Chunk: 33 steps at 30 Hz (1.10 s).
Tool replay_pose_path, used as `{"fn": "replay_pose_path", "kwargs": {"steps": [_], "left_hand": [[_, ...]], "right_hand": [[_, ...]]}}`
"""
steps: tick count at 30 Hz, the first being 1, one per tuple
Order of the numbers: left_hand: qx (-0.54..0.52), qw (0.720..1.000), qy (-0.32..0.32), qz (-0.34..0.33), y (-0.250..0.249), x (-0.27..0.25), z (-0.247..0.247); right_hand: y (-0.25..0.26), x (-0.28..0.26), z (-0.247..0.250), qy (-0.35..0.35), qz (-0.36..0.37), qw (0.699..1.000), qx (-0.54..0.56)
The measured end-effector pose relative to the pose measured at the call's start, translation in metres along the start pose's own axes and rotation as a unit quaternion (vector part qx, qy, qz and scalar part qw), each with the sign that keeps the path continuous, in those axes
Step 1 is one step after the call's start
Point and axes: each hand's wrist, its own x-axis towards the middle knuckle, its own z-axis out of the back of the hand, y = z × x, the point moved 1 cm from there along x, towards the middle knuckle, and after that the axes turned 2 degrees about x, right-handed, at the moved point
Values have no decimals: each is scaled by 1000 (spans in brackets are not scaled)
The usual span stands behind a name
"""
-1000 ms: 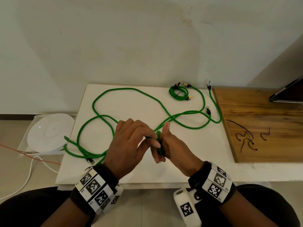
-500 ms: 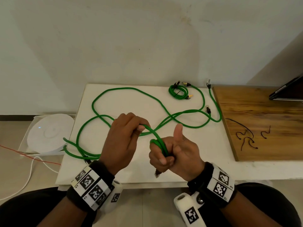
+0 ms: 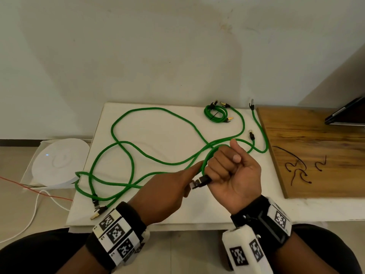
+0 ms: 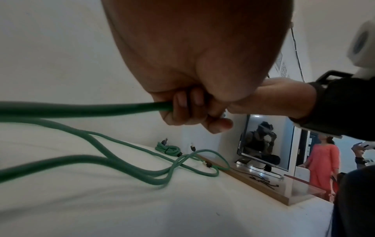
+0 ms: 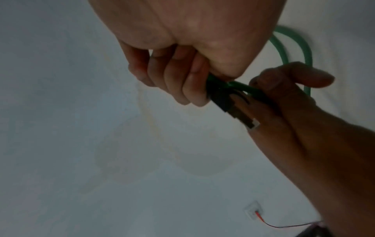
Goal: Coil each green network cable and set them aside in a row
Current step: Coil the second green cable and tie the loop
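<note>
Long green network cables (image 3: 150, 108) lie in loose loops on the white table (image 3: 158, 210). My right hand (image 3: 223, 167) is turned palm up in a fist and grips one cable near its end. The black plug (image 3: 200, 182) sticks out below the fist, as the right wrist view also shows for the plug (image 5: 229, 102). My left hand (image 3: 189, 177) reaches in beside that fist. In the left wrist view its fingers (image 4: 182, 109) curl round the same green cable (image 4: 81, 109). A small coiled green cable (image 3: 206, 113) lies at the table's back.
A wooden board (image 3: 325, 139) with black ties (image 3: 296, 167) adjoins the table on the right, with a dark screen (image 3: 347, 115) behind it. A round white device (image 3: 59, 161) sits left of the table, with a red wire (image 3: 29, 186) on the floor.
My right hand has turned palm up and moved right and away, taking the cable end with it. My left hand has slid along the cable to just beside the right fist.
</note>
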Motion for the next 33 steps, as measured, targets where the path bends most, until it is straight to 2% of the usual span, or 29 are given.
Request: {"fn": "replay_pose_path", "kwargs": {"steps": [4,9,14,17,21,26,33], "left_hand": [[-1,998,-44,-43,7,-4,-6],[48,993,-54,-94,4,-2,-15],[87,984,-101,-116,2,-1,-10],[104,981,-122,-112,2,-2,-6],[103,979,-154,-86,-3,-4,2],[106,969,-211,-73,-6,-5,13],[136,948,-273,-90,-4,-4,14]], "right_hand": [[-1,5,1,-61,41,997,22],[-2,9,-6,-103,120,985,-70],[3,14,4,-164,183,958,-148],[6,17,11,-194,194,941,-198],[4,15,10,-174,178,925,-288],[-2,10,11,-99,175,835,-512],[-4,8,11,-49,72,823,-561]]}}
